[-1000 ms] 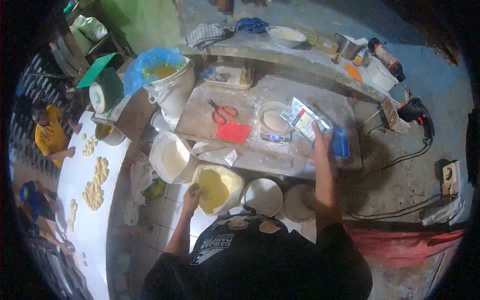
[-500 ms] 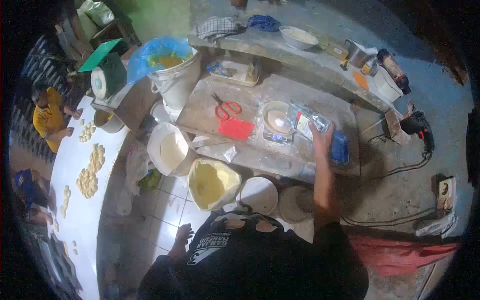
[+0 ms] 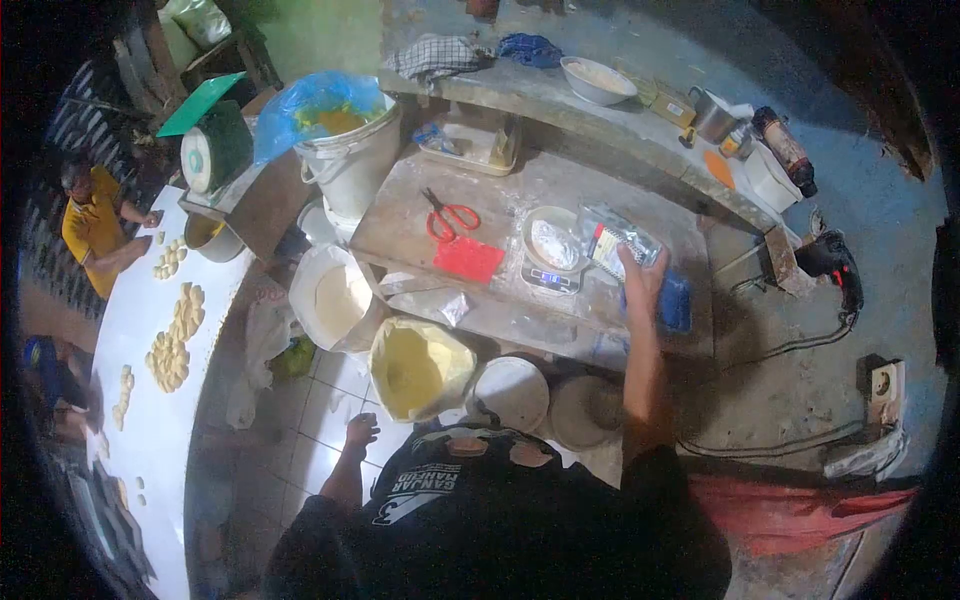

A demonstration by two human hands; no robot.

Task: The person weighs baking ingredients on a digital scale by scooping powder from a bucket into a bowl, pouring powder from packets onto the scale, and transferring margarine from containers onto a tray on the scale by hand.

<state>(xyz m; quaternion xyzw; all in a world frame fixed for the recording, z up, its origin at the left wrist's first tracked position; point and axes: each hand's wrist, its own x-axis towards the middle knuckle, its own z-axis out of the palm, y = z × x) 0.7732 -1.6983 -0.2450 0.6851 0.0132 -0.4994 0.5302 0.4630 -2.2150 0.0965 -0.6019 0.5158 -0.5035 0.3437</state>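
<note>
One packet (image 3: 606,244): grasped in the right hand (image 3: 645,272), beside the bowl (image 3: 547,212), above the table (image 3: 400,210).
Left hand (image 3: 362,430): loose, holding nothing.
Progress: white powder (image 3: 553,244) already in bowl, on scale (image 3: 551,281); packet's remaining contents hidden.

The worktable (image 3: 395,215) bears red-handled scissors (image 3: 440,210), a red packet (image 3: 469,260), a digital scale (image 3: 551,280) and, apparently, a blue tray (image 3: 676,306).

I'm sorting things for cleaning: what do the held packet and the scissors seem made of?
Held packet: probably plastic film or foil, judging by its silvery, glossy highlights. Scissors: dark, slim blades, likely metal; smooth-looking red handles, plastic or coated metal.
</note>
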